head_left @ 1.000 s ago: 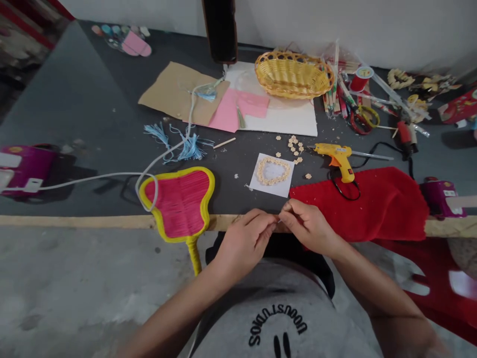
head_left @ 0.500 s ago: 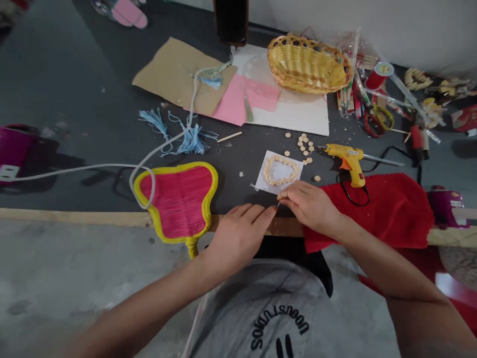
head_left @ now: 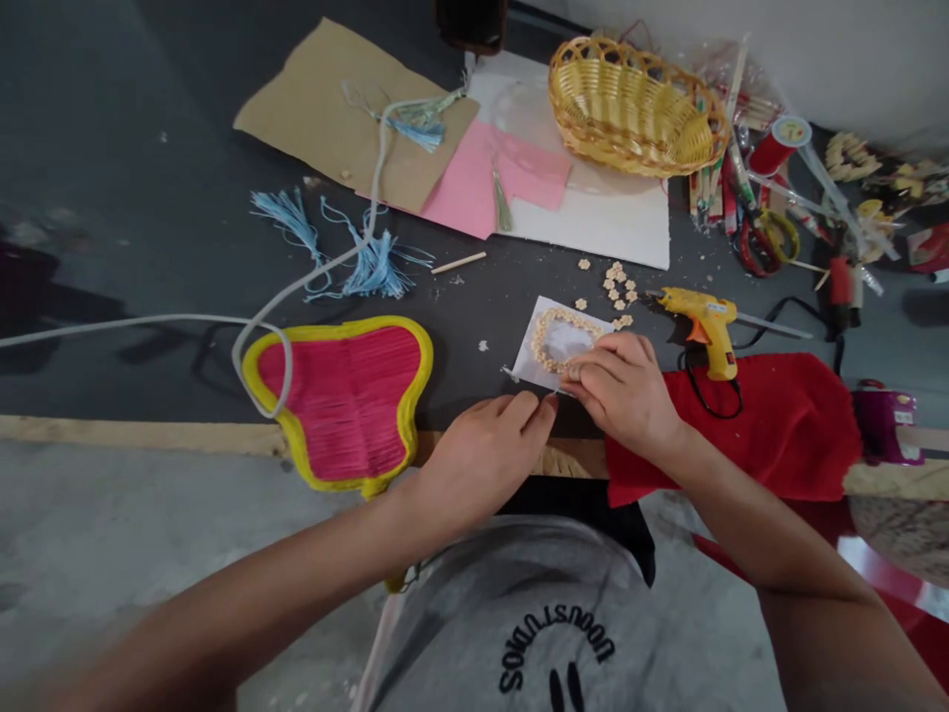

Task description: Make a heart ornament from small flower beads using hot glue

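Observation:
My left hand (head_left: pixel 489 450) is closed in a pinch near the table's front edge, with a tiny pale, thin thing just showing at its fingertips. Close beside it, my right hand (head_left: pixel 624 391) also pinches, its fingertips over the lower right corner of a small white paper square (head_left: pixel 528 368). What either hand grips is too small to name. On the paper lies a ring of cream flower-shaped beads (head_left: pixel 545 351), its lower right side hidden by my right fingers. Several loose flower beads (head_left: pixel 617 282) lie just beyond.
A yellow glue gun (head_left: pixel 701 314) lies right, by red cloth (head_left: pixel 786 425). Left are a pink fan-shaped piece with yellow rim (head_left: pixel 348 400), a white cord (head_left: pixel 311 282) and blue tassels (head_left: pixel 378 265). Behind stand a wicker basket (head_left: pixel 638 104), scissors (head_left: pixel 767 242) and red thread (head_left: pixel 775 148).
My right hand has moved slightly forward and now covers part of the bead ring. My left hand has followed a little to the right. The camera view has shifted somewhat.

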`<action>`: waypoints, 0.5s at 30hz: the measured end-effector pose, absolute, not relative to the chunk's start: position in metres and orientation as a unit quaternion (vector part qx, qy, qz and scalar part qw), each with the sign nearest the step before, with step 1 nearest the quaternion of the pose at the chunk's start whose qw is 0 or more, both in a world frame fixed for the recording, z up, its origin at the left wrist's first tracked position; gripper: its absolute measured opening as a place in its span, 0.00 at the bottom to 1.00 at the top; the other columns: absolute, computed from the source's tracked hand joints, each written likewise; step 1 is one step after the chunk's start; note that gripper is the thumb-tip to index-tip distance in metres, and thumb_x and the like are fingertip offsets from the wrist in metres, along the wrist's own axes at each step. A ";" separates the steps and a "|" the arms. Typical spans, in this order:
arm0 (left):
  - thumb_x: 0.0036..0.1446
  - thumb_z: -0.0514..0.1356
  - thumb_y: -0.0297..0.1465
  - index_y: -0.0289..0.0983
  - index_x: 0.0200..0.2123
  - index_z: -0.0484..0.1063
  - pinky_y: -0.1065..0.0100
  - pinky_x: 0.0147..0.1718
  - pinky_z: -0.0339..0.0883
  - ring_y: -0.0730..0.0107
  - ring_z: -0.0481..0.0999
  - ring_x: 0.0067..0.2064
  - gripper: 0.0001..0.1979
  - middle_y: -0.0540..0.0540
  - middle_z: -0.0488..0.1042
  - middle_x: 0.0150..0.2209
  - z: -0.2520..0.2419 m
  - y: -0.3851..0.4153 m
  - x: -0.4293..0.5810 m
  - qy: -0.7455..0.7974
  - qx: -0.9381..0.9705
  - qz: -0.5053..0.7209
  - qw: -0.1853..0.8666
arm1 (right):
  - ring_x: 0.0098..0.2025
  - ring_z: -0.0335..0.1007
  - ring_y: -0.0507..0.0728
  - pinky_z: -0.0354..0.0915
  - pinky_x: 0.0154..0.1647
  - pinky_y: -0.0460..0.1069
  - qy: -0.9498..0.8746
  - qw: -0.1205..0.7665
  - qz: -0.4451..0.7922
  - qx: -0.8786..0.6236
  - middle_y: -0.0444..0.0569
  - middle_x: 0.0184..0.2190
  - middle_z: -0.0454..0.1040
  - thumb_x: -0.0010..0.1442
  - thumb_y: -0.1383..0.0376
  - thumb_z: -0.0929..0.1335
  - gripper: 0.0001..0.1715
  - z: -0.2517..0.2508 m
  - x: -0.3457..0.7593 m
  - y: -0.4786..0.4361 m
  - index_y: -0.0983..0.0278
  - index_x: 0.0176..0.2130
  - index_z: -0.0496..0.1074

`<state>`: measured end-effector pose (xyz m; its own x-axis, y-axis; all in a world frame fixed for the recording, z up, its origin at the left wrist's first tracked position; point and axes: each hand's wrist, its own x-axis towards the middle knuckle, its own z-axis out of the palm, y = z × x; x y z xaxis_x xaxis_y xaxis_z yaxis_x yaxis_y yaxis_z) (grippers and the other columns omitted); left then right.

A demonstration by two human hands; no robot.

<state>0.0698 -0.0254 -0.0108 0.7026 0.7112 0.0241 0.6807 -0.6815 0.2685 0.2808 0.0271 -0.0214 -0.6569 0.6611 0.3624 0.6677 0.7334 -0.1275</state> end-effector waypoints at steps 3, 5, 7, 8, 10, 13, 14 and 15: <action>0.59 0.50 0.18 0.26 0.56 0.66 0.61 0.35 0.77 0.64 0.77 0.36 0.21 0.41 0.73 0.41 -0.010 -0.020 0.072 0.390 0.913 0.054 0.110 | 0.45 0.65 0.57 0.59 0.48 0.53 -0.907 0.199 -0.011 -0.371 0.42 0.35 0.81 0.65 0.62 0.69 0.07 -0.022 0.281 0.033 0.61 0.34 0.74; 0.59 0.50 0.19 0.26 0.56 0.66 0.62 0.34 0.77 0.64 0.77 0.35 0.21 0.41 0.73 0.40 -0.009 -0.018 0.073 0.392 0.913 0.052 0.101 | 0.46 0.65 0.57 0.59 0.48 0.54 -0.907 0.194 -0.011 -0.374 0.43 0.36 0.81 0.66 0.63 0.69 0.06 -0.024 0.281 0.036 0.61 0.36 0.74; 0.59 0.50 0.19 0.25 0.56 0.66 0.62 0.33 0.77 0.63 0.77 0.35 0.22 0.41 0.73 0.40 -0.010 -0.017 0.073 0.393 0.913 0.051 0.094 | 0.46 0.65 0.57 0.58 0.48 0.54 -0.908 0.189 -0.011 -0.373 0.43 0.37 0.81 0.67 0.64 0.68 0.06 -0.024 0.281 0.037 0.61 0.37 0.74; 0.59 0.50 0.19 0.26 0.57 0.66 0.62 0.33 0.77 0.63 0.76 0.35 0.22 0.41 0.73 0.40 -0.010 -0.018 0.074 0.395 0.913 0.052 0.092 | 0.46 0.64 0.57 0.58 0.48 0.54 -0.909 0.189 -0.010 -0.371 0.43 0.37 0.81 0.67 0.64 0.68 0.06 -0.024 0.281 0.037 0.61 0.37 0.74; 0.60 0.51 0.19 0.26 0.57 0.67 0.61 0.33 0.76 0.64 0.76 0.34 0.21 0.42 0.73 0.39 -0.011 -0.020 0.074 0.397 0.912 0.052 0.090 | 0.46 0.64 0.57 0.59 0.48 0.54 -0.912 0.191 -0.005 -0.362 0.43 0.37 0.81 0.66 0.65 0.68 0.07 -0.022 0.280 0.035 0.60 0.35 0.74; 0.60 0.53 0.21 0.28 0.55 0.69 0.61 0.31 0.75 0.63 0.75 0.33 0.19 0.44 0.73 0.37 -0.010 -0.023 0.071 0.392 0.914 0.054 0.087 | 0.46 0.64 0.58 0.60 0.48 0.54 -0.920 0.188 0.005 -0.344 0.43 0.37 0.80 0.64 0.67 0.69 0.08 -0.015 0.280 0.028 0.60 0.31 0.72; 0.60 0.54 0.22 0.29 0.54 0.70 0.61 0.30 0.74 0.63 0.74 0.33 0.19 0.44 0.72 0.36 -0.009 -0.024 0.069 0.389 0.916 0.055 0.087 | 0.46 0.65 0.58 0.61 0.48 0.54 -0.922 0.186 0.012 -0.339 0.43 0.38 0.79 0.64 0.67 0.69 0.08 -0.013 0.282 0.026 0.60 0.31 0.72; 0.60 0.56 0.23 0.30 0.53 0.71 0.60 0.30 0.74 0.62 0.74 0.33 0.18 0.44 0.72 0.36 -0.008 -0.025 0.067 0.386 0.917 0.056 0.087 | 0.46 0.65 0.58 0.62 0.47 0.54 -0.923 0.187 0.020 -0.336 0.44 0.38 0.79 0.63 0.66 0.70 0.05 -0.011 0.285 0.024 0.60 0.33 0.73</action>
